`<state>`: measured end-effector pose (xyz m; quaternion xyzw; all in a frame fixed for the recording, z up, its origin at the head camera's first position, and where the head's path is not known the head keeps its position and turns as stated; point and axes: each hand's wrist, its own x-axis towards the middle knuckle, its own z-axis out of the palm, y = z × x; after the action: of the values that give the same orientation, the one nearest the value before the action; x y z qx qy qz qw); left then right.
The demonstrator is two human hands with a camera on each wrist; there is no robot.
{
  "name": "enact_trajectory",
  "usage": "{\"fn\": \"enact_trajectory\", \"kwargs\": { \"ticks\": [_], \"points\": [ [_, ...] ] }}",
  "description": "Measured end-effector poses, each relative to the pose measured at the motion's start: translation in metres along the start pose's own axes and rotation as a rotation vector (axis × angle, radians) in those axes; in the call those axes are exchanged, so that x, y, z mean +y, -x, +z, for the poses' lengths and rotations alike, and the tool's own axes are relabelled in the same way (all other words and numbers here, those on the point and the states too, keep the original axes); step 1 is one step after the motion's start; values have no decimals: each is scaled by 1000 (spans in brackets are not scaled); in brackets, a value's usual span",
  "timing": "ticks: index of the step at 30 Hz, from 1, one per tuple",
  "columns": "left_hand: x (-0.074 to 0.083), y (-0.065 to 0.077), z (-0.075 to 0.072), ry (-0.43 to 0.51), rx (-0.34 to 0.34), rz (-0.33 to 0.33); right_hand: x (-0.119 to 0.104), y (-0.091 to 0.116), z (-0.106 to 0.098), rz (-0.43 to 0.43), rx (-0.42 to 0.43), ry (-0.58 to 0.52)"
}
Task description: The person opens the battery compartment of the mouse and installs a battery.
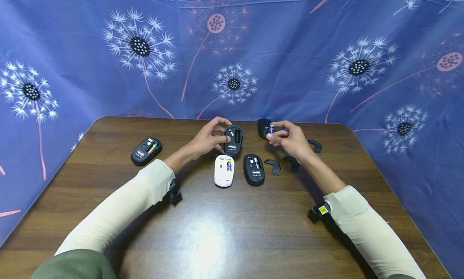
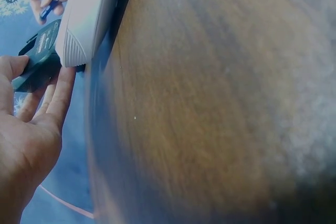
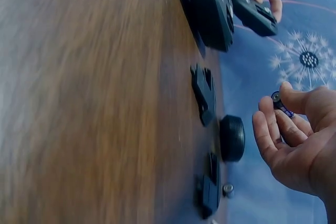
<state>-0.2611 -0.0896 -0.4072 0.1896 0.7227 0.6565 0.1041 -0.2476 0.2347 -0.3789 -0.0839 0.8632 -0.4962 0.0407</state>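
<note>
Tilted up in my left hand [image 1: 212,137] is a black computer mouse [image 1: 233,140], its underside facing me and its battery slot dark. The thumb lies on one edge and the fingers are behind it. Between thumb and fingertips, my right hand [image 1: 290,140] pinches a small blue battery [image 1: 271,128]. Just left of that hand stands another black mouse [image 1: 264,128], partly covered by it. Near the left hand lies a white mouse [image 1: 224,171], underside up, with a blue and yellow battery in it. Beside it a black mouse [image 1: 254,170] shows a pale battery in its slot.
Far left, a black mouse [image 1: 146,151] lies underside up with a green and gold battery. Black battery covers [image 1: 273,166] lie near the right hand, one partly under the wrist. Another battery [image 3: 228,188] lies behind them. A patterned blue cloth [image 1: 282,69] hangs behind the table.
</note>
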Motion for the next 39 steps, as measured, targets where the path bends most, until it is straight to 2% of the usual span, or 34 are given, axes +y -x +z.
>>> {"fn": "enact_trajectory", "kwargs": {
  "ticks": [14, 23, 31, 39],
  "points": [
    [0, -1, 2, -7, 2, 2, -12, -13, 37, -91, -1, -40],
    [-2, -3, 3, -2, -5, -3, -22, -18, 54, -133, 15, -149],
    [-2, -3, 4, 6, -7, 1, -32, -17, 64, -221, 73, -43],
    [-1, -2, 6, 2, 6, 6, -41, -17, 69, -296, 82, 41]
  ]
}}
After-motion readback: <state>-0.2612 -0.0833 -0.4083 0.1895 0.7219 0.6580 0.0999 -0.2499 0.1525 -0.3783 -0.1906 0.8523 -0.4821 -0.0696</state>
